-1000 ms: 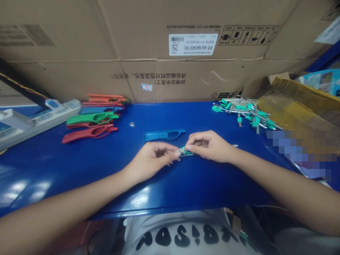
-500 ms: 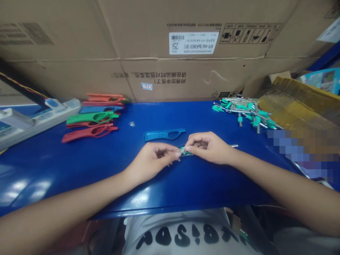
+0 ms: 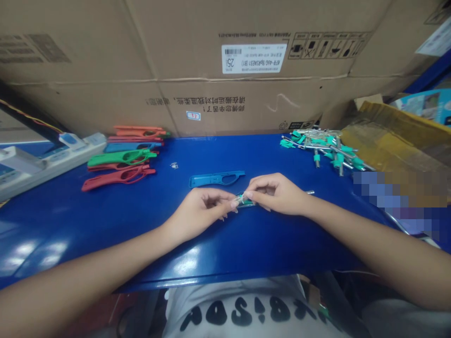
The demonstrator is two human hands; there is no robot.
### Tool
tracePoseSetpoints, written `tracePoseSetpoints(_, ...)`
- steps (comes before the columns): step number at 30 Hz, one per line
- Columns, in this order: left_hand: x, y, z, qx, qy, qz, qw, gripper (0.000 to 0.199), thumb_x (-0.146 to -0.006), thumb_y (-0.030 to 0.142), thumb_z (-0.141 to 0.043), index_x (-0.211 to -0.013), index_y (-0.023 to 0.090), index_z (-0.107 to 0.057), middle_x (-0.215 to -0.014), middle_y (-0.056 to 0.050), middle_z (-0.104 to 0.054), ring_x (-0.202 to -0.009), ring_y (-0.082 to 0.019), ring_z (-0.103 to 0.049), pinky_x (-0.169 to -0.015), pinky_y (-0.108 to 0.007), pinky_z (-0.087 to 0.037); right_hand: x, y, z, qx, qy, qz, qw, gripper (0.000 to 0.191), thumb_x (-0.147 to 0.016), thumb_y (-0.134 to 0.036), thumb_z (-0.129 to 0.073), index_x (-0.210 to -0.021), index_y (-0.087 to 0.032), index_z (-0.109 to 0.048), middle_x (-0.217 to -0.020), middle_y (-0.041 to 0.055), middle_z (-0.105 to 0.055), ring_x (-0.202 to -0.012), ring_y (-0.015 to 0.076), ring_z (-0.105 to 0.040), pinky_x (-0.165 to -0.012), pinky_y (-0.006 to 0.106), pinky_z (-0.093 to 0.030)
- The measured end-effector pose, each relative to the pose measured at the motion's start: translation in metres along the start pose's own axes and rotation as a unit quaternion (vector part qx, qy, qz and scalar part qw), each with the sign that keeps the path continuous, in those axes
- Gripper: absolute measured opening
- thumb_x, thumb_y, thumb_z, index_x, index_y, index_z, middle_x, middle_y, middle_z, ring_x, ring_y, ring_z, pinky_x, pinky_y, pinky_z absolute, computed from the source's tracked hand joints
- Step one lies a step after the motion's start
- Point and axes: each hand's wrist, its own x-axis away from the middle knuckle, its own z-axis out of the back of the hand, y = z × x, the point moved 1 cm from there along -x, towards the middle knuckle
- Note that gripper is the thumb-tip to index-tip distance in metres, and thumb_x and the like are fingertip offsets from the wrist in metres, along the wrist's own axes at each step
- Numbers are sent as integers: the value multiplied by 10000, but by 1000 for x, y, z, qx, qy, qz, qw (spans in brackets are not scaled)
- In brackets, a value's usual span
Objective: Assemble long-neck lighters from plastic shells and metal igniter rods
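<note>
Fingertips of my left hand (image 3: 206, 209) and my right hand (image 3: 276, 193) meet over a small lighter inner assembly (image 3: 243, 201), with clear and green plastic parts. Both hands pinch it, thumb against fingers. A thin metal tube (image 3: 310, 192) sticks out past the far side of my right hand; most of its length is hidden. Just beyond my fingers lies a blue lighter casing half (image 3: 216, 179) with a trigger loop, flat on the blue table (image 3: 225, 244).
To the left, several coloured lighter casings (image 3: 121, 159) lie stacked beside a white power strip (image 3: 63, 157). Metal tubes with green parts (image 3: 334, 152) are piled at right, near a taped cardboard box (image 3: 398, 141). A large carton (image 3: 197, 61) stands behind.
The view has shifted very slightly. Both hands stay in the same place, pinching the same small assembly, with only tiny finger movement.
</note>
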Motion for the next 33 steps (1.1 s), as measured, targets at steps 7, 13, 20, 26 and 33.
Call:
tracePoseSetpoints(7,0,1,1,1,-7,3,1000,279,-835,379,-751,-994,154,-790,-867,-68,-788,-705,-142,-680,-662,-241,-549,1,2,3,8,-4,56,998,233,-900,-372,-673,-879,-147,-727,-811,40,-656,-600,92,-546,-523,232,-426)
tracePoseSetpoints(13,-1,-1,1,6,-3,-5,1000,267,-836,377,-750,-992,165,-791,-858,-61,-788,-695,-140,-678,-657,-240,-558,-1,7,6,27,-6,54,998,253,-883,-401,-686,-882,-151,-718,-813,48,-659,-715,140,-584,-639,280,-463)
tracePoseSetpoints(20,0,-2,-1,4,4,-3,1000,238,-853,358,-738,-976,162,-792,-850,-51,-788,-687,-122,-668,-645,-210,-541,-1,5,3,31,-3,28,999,259,-883,-403,-679,-861,-147,-706,-796,41,-645,-686,133,-563,-631,281,-445)
tracePoseSetpoints(26,0,-1,-3,-11,12,3,1000,244,-866,360,-728,-978,151,-787,-842,-53,-784,-675,-112,-656,-639,-198,-531,-1,5,2,36,3,29,999,265,-860,-408,-707,-842,-144,-708,-758,28,-633,-624,108,-512,-576,257,-400)
tracePoseSetpoints(33,2,-1,0,-58,14,-26,998,348,-873,424,-713,-1096,158,-742,-857,-42,-759,-698,-144,-672,-591,-224,-561,-3,3,3,13,-1,20,1000,244,-840,-387,-721,-827,-143,-709,-772,37,-662,-695,131,-582,-642,270,-461)
